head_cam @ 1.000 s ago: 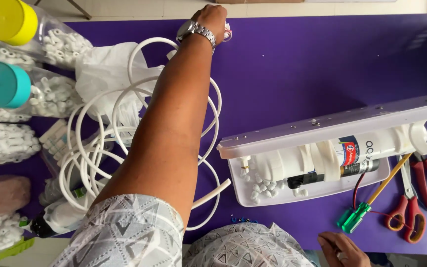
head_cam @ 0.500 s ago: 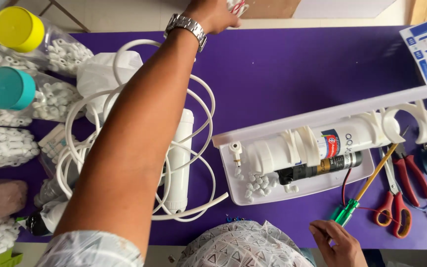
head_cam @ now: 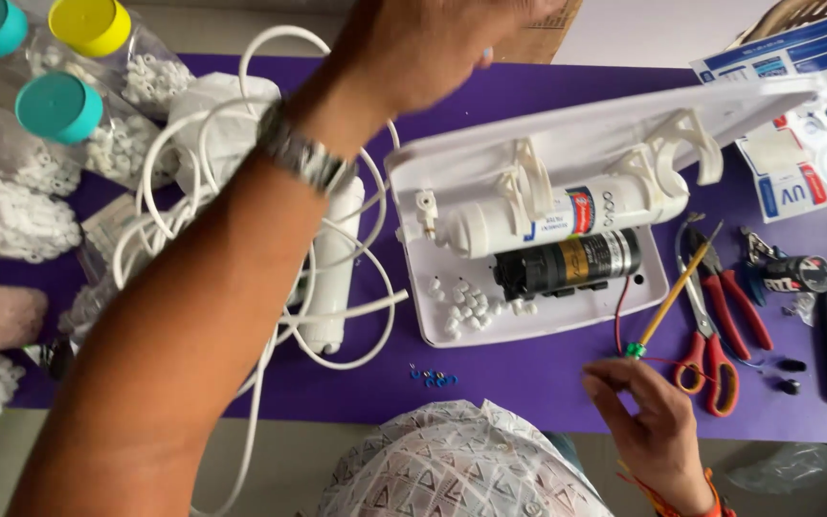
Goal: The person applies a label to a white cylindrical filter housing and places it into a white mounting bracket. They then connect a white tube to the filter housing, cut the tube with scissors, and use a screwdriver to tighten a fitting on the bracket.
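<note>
Screwdriver (head_cam: 670,299) pinched in right grip (head_cam: 645,414), left grip (head_cam: 433,43) unclear, purple tabletop (head_cam: 528,378), cluttered workbench

Surface (head_cam: 547,383): purple cover, evenly lit | Beyond far edge: pale floor (head_cam: 643,33) | Cardboard box (head_cam: 552,29) at far edge

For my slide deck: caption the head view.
Left hand reaches over coiled white tubing; right hand rests by a white filter tray on purple table.
</note>
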